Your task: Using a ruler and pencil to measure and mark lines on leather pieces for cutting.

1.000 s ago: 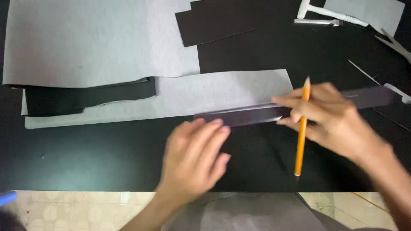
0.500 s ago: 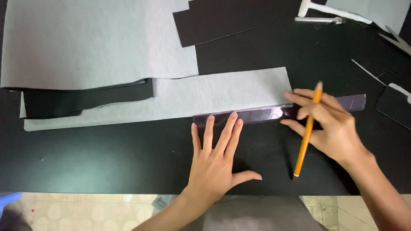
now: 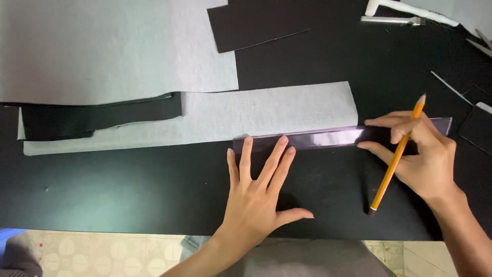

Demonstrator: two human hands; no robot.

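A clear ruler (image 3: 328,137) is lying along the near edge of a long grey fabric strip (image 3: 215,117) on the black desk (image 3: 128,190). The left hand (image 3: 256,192) is pressing flat, fingers spread, on the ruler's left end. The right hand (image 3: 417,151) is pinching its right end while gripping an orange pencil (image 3: 397,156). Far off, a larger grey sheet (image 3: 102,46) is lying.

Even, bright overhead light; glare streaks the clear ruler (image 3: 333,137); soft shadows under both hands; focus sharp throughout.
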